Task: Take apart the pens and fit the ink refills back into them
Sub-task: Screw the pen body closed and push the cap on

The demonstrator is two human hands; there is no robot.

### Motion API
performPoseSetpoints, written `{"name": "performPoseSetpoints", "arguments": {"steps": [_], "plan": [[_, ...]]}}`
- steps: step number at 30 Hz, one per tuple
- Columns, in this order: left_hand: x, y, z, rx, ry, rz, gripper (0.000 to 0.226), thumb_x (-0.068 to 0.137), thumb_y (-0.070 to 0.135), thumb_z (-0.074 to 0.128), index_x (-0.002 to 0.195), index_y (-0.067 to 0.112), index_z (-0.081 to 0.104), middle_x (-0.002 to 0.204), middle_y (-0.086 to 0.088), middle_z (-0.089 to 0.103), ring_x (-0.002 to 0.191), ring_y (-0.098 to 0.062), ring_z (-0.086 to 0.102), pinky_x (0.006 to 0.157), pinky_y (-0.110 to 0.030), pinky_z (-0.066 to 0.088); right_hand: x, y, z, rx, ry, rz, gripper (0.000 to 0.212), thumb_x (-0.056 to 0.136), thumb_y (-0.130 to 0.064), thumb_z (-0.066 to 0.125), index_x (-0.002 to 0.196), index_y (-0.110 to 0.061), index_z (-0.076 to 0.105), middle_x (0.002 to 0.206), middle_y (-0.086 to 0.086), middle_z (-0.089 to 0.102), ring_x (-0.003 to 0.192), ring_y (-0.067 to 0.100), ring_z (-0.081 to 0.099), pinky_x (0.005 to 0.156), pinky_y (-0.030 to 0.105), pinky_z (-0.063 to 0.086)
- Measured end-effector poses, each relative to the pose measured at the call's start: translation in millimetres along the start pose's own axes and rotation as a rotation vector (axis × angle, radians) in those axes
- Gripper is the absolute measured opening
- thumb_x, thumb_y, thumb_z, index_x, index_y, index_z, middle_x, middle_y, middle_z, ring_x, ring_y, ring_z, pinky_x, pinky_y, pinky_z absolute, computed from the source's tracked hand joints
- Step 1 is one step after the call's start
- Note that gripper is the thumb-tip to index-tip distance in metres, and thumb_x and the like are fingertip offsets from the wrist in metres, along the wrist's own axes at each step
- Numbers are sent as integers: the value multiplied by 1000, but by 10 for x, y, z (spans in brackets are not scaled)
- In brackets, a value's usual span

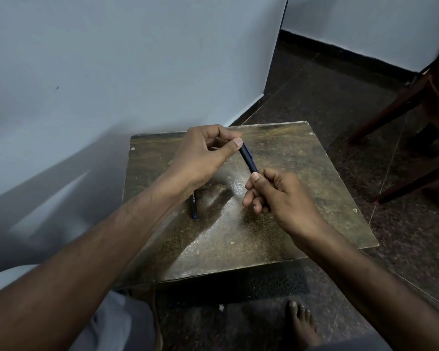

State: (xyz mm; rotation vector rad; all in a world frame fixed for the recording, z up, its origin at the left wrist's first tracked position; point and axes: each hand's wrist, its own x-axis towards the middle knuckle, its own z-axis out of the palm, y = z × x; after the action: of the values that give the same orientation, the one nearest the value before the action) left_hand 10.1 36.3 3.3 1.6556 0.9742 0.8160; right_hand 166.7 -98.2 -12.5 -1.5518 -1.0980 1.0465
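A dark blue pen [248, 158] is held in the air above a small worn table [302, 188]. My left hand [205, 158] pinches its far end between thumb and fingers. My right hand [279, 196] grips its near end. A second dark pen [193, 206] lies on the table below my left wrist, partly hidden by my forearm. I cannot tell whether the held pen is coming apart; both ends are covered by my fingers.
A pale wall [112, 72] runs along the table's left and far side. A dark wooden chair [421, 102] stands on the speckled floor at the right. My bare foot [302, 323] rests on the floor in front of the table.
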Motion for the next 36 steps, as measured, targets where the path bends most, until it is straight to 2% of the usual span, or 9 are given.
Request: {"name": "performPoseSetpoints", "arguments": {"steps": [9, 12, 15, 18, 21, 23, 27, 31, 36], "plan": [[35, 63, -75, 79, 88, -41, 5, 102, 33, 77, 104, 30, 81, 93, 10, 80, 87, 1, 72, 81, -22, 52, 146, -57, -38, -182, -22, -49, 23, 109, -35, 63, 107, -22, 82, 88, 2, 83, 70, 7, 73, 65, 23, 52], [58, 50, -163, 102, 90, -111, 7, 99, 36, 81, 103, 32, 83, 96, 8, 84, 96, -3, 77, 85, -25, 54, 154, -31, -21, -260, -6, -56, 15, 104, -30, 71, 107, -25, 85, 74, -13, 80, 60, -1, 70, 57, 14, 50], [49, 28, -197, 181, 52, -147, 9, 98, 39, 81, 102, 32, 84, 96, 7, 85, 75, 11, 72, 72, -21, 54, 168, 2, 49, -318, 1, -61, 12, 100, -26, 77, 104, -21, 87, 57, -21, 71, 50, -6, 65, 50, 7, 44], [90, 52, -344, 356, 58, -111, 16, 97, 46, 79, 99, 30, 79, 90, 9, 82, 62, 4, 73, 55, -15, 55, 208, -5, 99, -367, 63, -44, 18, 92, -30, 85, 106, -19, 87, 54, -20, 72, 50, -9, 67, 50, 4, 42], [157, 3, -586, 718, 144, -111, 32, 95, 53, 78, 99, 21, 77, 87, 4, 78, 69, -12, 73, 75, -26, 57, 229, -33, 162, -499, 107, -76, 27, 90, -32, 87, 114, -19, 83, 58, -17, 76, 59, -14, 70, 58, 0, 44], [165, -75, -659, 917, 58, -226, 49, 94, 59, 75, 91, 10, 80, 76, -4, 80, 79, -24, 78, 90, -35, 60, 245, -36, 213, -585, 102, -114, 30, 91, -33, 86, 117, -18, 80, 64, -11, 79, 60, -14, 68, 64, 0, 43], [99, -166, -597, 804, -134, -455, 45, 91, 56, 81, 79, 15, 69, 58, 2, 79, 56, -9, 79, 59, -22, 63, 289, -8, 290, -638, 86, -122, 32, 90, -32, 87, 116, -15, 78, 65, -7, 79, 55, -9, 66, 69, 11, 51], [108, -193, -485, 825, -180, -400, 47, 90, 53, 85, 100, 8, 77, 65, 4, 82, 68, -10, 83, 79, -29, 66, 312, 14, 320, -690, 127, -122, 28, 88, -37, 89, 107, -20, 77, 60, -11, 73, 55, -8, 66, 54, 2, 41], [83, -177, -307, 599, -161, -388, 25, 91, 34, 89, 87, 19, 69, 48, 15, 71, 48, 3, 73, 45, -7, 51, 322, 44, 308, -725, 137, -100, 30, 87, -45, 86, 101, -21, 77, 67, -5, 75, 67, 9, 74, 67, 21, 56]]}}
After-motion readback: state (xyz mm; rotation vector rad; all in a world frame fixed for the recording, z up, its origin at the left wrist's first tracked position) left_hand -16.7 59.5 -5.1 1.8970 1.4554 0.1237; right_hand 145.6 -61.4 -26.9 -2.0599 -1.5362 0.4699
